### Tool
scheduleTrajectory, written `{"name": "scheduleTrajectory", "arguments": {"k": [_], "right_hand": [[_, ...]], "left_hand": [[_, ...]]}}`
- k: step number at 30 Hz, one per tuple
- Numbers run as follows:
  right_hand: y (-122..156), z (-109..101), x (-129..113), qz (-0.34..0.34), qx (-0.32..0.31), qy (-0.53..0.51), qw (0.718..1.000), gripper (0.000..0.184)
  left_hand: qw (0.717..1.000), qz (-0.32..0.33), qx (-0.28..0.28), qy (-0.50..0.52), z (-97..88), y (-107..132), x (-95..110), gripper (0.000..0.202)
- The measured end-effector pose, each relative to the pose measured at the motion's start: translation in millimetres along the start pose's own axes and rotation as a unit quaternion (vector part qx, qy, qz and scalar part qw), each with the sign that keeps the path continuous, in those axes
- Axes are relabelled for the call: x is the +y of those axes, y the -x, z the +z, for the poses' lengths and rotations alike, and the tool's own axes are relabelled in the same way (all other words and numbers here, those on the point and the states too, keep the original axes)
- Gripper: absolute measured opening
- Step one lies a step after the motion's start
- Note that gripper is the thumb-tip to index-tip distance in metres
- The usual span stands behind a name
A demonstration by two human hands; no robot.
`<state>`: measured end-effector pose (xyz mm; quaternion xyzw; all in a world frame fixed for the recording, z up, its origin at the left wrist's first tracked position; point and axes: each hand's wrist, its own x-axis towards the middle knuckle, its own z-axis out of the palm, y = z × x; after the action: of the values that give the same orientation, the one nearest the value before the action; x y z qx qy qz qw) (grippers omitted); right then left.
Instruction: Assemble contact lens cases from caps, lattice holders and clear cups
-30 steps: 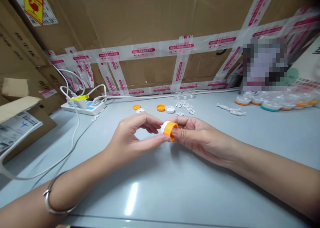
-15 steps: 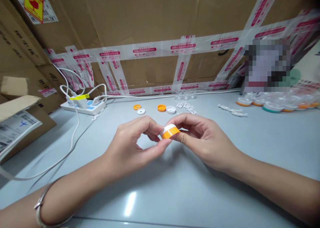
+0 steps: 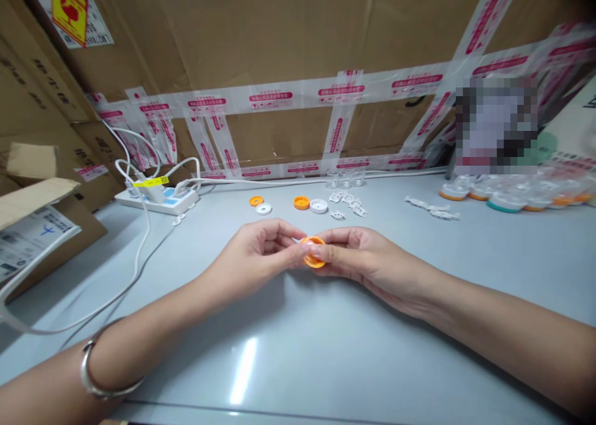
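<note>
Both hands hold one small round orange-and-white plastic cap (image 3: pixel 315 263) above the table, its hollow orange side tilted up toward me. My left hand (image 3: pixel 263 251) grips its left side, the thumb pressing inside the rim. From the right, my right hand (image 3: pixel 367 257) pinches it with the thumb also inside and the fingers behind. The white part is mostly hidden by the fingers. Beyond the hands lie an orange ring (image 3: pixel 301 203), a white ring (image 3: pixel 319 206), a smaller orange disc (image 3: pixel 256 200) and a white disc (image 3: pixel 263 208).
Small white plastic parts (image 3: pixel 356 206) and clear cups (image 3: pixel 344 178) lie behind the hands. White strips (image 3: pixel 433 208) and clear domes with coloured bases (image 3: pixel 505 201) are at right. A power strip (image 3: pixel 158 198) with cables and an open carton (image 3: pixel 56 232) stand left; a large taped carton (image 3: pixel 279 40) closes the back.
The cap has turned from its side to show its hollow orange face. Both thumbs have moved into it, and the hands have come closer together.
</note>
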<state>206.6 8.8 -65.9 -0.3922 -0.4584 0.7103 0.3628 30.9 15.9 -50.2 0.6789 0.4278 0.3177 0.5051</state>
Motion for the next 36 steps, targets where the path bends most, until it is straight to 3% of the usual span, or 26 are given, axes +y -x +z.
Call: {"name": "scheduleTrajectory", "arguments": {"k": [10, 13, 15, 18, 20, 28, 36], "right_hand": [[-1, -2, -1, 0.048, -0.006, -0.031, 0.998, 0.027], [-2, -2, -1, 0.058, -0.003, -0.040, 0.997, 0.023], [-1, -2, -2, 0.059, 0.003, -0.048, 0.997, 0.021], [0, -1, -2, 0.055, -0.002, -0.059, 0.997, 0.020], [0, -1, -2, 0.055, -0.012, -0.067, 0.996, 0.018], [1, 4, 0, 0.035, 0.007, -0.218, 0.975, 0.015], [6, 15, 2, 0.027, 0.008, -0.292, 0.956, 0.013]], "left_hand": [[0.999, -0.042, -0.012, 0.023, -4.3, -4, -1, 0.021], [0.999, 0.011, -0.022, -0.035, -3.3, -3, -2, 0.025], [0.991, 0.078, -0.003, -0.112, -2.5, 0, -3, 0.026], [0.952, 0.203, 0.025, -0.227, -2.1, 3, -4, 0.028], [0.931, 0.247, 0.032, -0.268, -2.6, 4, -3, 0.030], [0.955, 0.197, 0.076, -0.208, -6.1, -2, -2, 0.026], [0.879, 0.323, 0.116, -0.331, -8.6, 2, -2, 0.025]]}}
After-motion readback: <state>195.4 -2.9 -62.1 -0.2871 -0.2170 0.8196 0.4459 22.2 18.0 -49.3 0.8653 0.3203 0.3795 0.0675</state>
